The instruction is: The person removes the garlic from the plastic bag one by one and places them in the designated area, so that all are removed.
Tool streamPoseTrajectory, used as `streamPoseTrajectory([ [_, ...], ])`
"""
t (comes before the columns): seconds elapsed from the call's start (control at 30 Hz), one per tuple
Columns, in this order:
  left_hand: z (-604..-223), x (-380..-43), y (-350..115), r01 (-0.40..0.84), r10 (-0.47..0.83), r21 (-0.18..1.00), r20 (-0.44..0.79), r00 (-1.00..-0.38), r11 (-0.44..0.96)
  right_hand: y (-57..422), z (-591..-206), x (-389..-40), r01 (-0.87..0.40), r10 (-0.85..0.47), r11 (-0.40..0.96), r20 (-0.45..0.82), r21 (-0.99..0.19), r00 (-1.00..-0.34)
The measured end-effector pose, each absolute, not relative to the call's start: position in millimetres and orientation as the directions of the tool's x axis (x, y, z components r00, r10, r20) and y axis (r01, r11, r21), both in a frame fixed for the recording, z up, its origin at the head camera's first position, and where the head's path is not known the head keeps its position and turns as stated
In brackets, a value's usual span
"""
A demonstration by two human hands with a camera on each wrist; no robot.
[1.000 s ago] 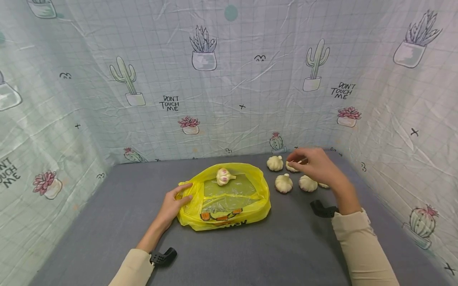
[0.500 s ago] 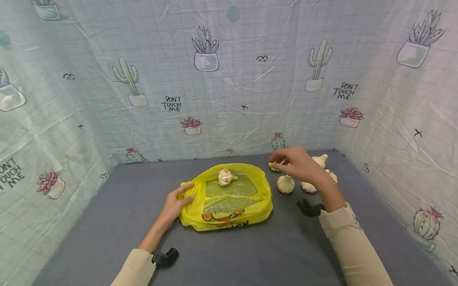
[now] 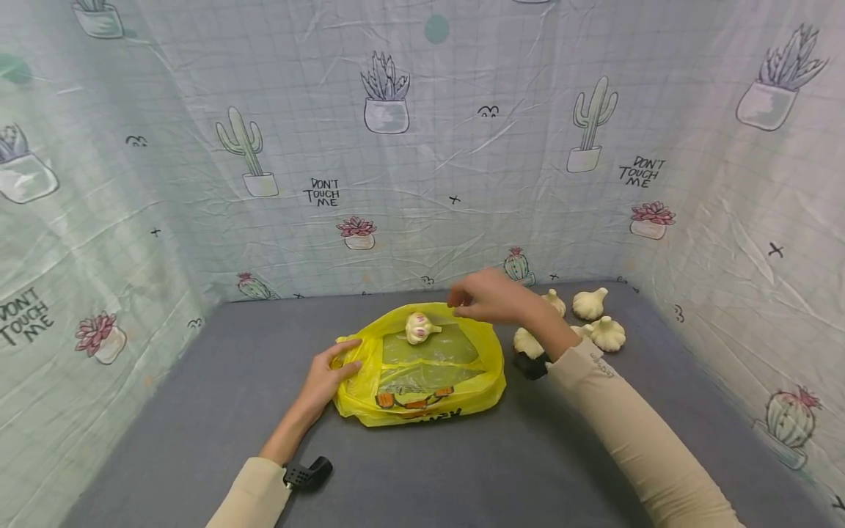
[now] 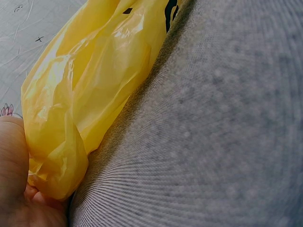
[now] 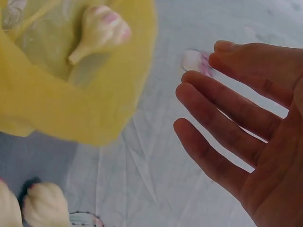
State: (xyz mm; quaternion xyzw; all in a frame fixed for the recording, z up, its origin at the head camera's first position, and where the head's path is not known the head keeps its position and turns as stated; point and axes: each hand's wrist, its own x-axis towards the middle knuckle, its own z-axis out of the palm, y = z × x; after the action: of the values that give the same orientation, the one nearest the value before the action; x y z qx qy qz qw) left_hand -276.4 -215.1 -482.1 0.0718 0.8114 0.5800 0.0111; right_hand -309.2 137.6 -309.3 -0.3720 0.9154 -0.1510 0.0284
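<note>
A yellow plastic bag (image 3: 422, 419) lies on the table with its mouth facing up. Inside it, toward the back, rests a pink-streaked garlic bulb (image 3: 417, 328). My left hand (image 3: 321, 378) grips the bag's left edge between thumb and fingers; its near fingers are partly hidden by the plastic in the left wrist view. Over the bag's back right rim hovers my right hand (image 3: 491, 295). The right wrist view shows that hand (image 5: 251, 104) holding nothing, fingers loosely extended and spread beside the bag. Several more garlic bulbs (image 3: 607, 334) sit right of the bag, partly covered by the right arm.
A grey cloth covers the table (image 3: 396, 477). Behind and on both sides hangs a pale curtain (image 3: 422, 161) printed with potted cacti. A black wrist camera (image 3: 307, 473) sticks out from the left wrist.
My right hand has moved left, from among the loose garlic bulbs to over the bag's back right rim. My left hand keeps its grip on the bag.
</note>
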Motion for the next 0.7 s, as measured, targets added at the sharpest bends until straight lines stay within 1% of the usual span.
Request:
streamPoseTrajectory([
  [0.17,-482,-277,-216,0.102,0.128,0.944,0.064,-0.990,0.314,114,-312,-319,-0.684,-0.712,0.684,-0.028,-0.255,-0.702],
  [0.43,-481,-278,-216,0.099,0.129,0.948,0.063,-0.990,0.304,85,-321,-330,-0.693,-0.722,0.688,-0.106,-0.218,-0.684],
  [0.53,-482,-278,-216,0.102,0.127,0.944,0.064,-0.990,0.314,76,-327,-332,-0.686,-0.711,0.702,-0.132,-0.190,-0.691],
  [0.7,-482,-277,-216,0.108,0.122,0.939,0.071,-0.990,0.326,67,-338,-334,-0.661,-0.671,0.741,-0.157,-0.118,-0.724],
])
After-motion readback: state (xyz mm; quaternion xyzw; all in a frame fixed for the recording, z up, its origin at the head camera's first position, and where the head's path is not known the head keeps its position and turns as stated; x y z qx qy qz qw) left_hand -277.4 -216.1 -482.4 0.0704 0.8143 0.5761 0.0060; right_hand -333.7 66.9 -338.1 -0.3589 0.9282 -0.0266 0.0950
